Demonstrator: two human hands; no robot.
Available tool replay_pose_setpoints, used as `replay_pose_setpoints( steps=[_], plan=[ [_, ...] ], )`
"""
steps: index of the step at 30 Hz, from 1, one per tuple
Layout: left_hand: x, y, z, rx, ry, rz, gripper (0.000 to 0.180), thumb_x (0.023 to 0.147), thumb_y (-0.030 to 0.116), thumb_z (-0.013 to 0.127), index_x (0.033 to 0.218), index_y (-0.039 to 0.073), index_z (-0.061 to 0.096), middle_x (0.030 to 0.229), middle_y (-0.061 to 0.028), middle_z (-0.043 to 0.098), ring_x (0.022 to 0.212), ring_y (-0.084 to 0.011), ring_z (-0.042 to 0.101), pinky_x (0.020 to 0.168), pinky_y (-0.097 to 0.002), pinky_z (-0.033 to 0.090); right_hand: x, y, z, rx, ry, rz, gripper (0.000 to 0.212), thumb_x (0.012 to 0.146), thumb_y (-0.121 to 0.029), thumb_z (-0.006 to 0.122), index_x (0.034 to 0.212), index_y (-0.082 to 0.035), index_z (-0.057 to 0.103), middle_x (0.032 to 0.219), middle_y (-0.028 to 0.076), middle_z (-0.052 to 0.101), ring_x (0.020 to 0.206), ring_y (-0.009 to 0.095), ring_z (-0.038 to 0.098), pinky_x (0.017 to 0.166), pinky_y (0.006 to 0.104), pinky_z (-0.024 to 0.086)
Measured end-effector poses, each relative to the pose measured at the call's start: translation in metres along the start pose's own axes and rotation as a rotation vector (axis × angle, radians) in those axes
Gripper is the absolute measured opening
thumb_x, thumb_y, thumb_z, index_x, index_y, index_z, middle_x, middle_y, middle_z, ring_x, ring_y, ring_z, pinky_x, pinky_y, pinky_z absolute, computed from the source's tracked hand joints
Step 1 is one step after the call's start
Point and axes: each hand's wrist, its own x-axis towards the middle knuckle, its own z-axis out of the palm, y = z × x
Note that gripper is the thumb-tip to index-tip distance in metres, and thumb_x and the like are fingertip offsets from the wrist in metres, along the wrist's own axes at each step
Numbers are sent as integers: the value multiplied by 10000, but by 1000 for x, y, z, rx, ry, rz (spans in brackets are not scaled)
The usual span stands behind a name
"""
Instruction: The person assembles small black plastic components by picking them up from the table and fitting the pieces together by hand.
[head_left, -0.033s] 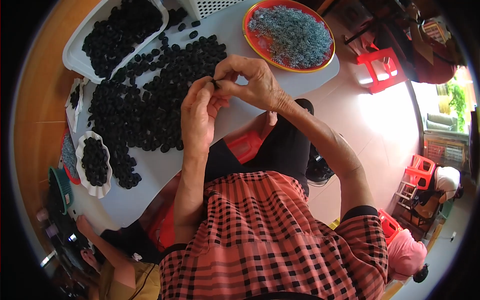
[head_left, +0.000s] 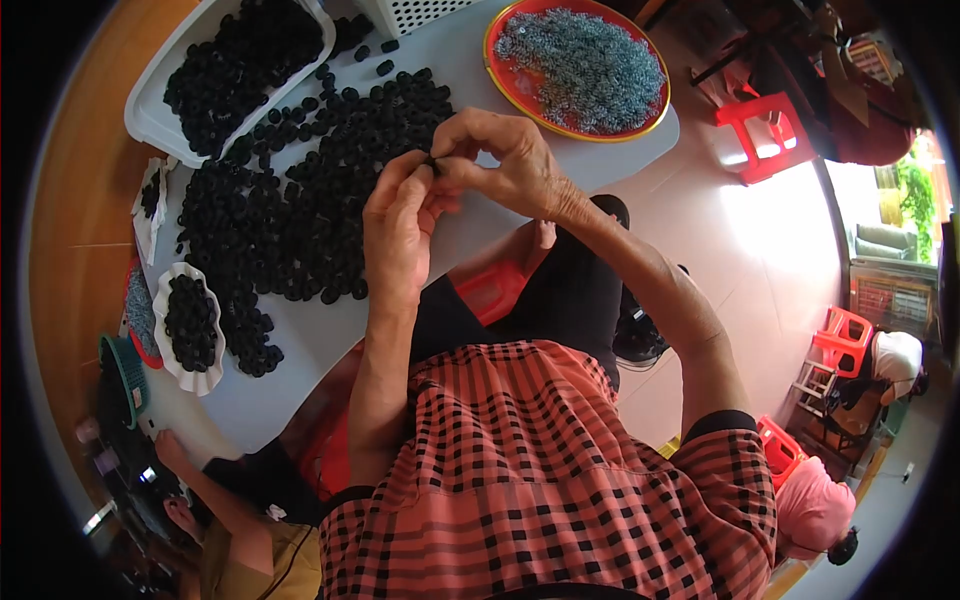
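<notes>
Your left hand (head_left: 397,238) and right hand (head_left: 507,172) still pinch one small black piece (head_left: 432,166), with black parts (head_left: 325,205) to their left, so its handling seems to continue

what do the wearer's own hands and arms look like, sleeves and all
The left hand and right hand are ungloved, and the forearms are bare, with no watch or bracelet visible. The short sleeves are red-and-black checked, edged with plain black bands.
</notes>
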Motion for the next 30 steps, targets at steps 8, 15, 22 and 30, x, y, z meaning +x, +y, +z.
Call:
replay_pose_setpoints(
  steps=[8,15,22,30],
  plan=[
    [-2,-5,14,558,-38,421,193,924,50,556,1114,25,582,862,-18,610,776,-66,559,697,-218,474,-20,11,2,497,139,141,217,881,-53,609,1079,34,596,964,40,623,917,102,609,834,251,506],
    [5,-8,17,862,-42,676,192,913,34,553,1103,21,579,862,-61,621,771,-124,606,668,-256,505,-22,10,-4,441,195,153,208,894,-72,622,1072,33,599,967,34,636,925,102,613,830,255,514],
    [5,-12,17,986,-80,727,196,910,42,543,1101,24,583,901,-77,636,788,-173,627,682,-293,518,-22,22,6,560,225,120,168,877,-48,614,1012,51,619,884,42,658,819,80,631,745,221,526],
    [1,-8,16,764,-40,422,233,904,87,571,1122,6,579,889,-38,621,787,-117,582,728,-255,494,-22,19,1,421,158,145,190,907,-58,590,1072,35,614,932,44,660,863,79,625,780,229,519]
  ],
)
